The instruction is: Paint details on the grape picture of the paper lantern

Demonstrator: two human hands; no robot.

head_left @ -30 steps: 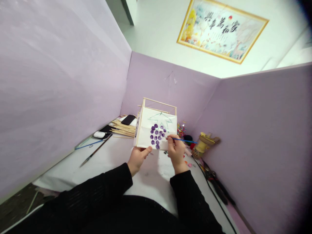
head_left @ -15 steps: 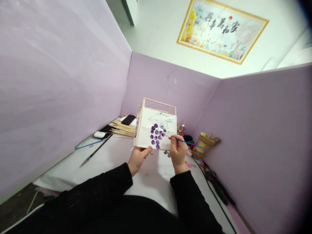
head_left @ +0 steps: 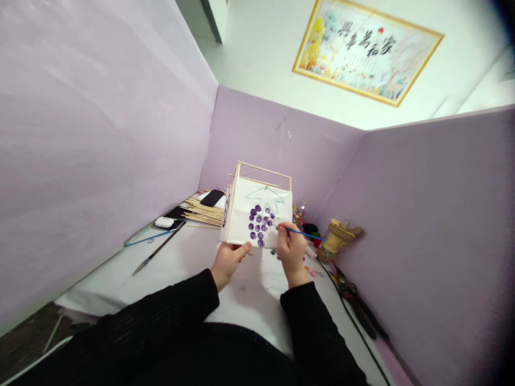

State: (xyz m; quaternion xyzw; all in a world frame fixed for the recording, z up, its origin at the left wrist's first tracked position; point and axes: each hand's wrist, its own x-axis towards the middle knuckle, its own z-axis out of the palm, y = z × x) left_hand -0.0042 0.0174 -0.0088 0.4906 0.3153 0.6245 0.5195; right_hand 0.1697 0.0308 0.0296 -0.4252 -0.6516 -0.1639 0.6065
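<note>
My left hand (head_left: 229, 262) grips the lower edge of a paper-covered lantern frame (head_left: 239, 214) made of thin wooden sticks, its thumb on the front. The white front panel carries a painted bunch of purple grapes (head_left: 258, 227) and a green leaf outline (head_left: 265, 196) above them. In my right hand (head_left: 292, 249) a thin blue paintbrush (head_left: 301, 232) is pinched near its bristles. The brush tip points left at the grapes' right edge; whether it touches the paper I cannot tell. Dark marks show on the lantern's left side panel.
Left of the lantern lie a bundle of wooden sticks (head_left: 203, 212), a phone (head_left: 212, 198), a white case (head_left: 164, 222) and a large brush (head_left: 159, 249). Rightward are a yellow container (head_left: 333, 238), pliers (head_left: 354, 300) and a black cable (head_left: 354, 321). Purple partitions (head_left: 422, 214) enclose the table.
My right hand and the paintbrush have shifted slightly left, with the brush tip nearer the grapes. My left hand and the lantern frame are almost where they were.
</note>
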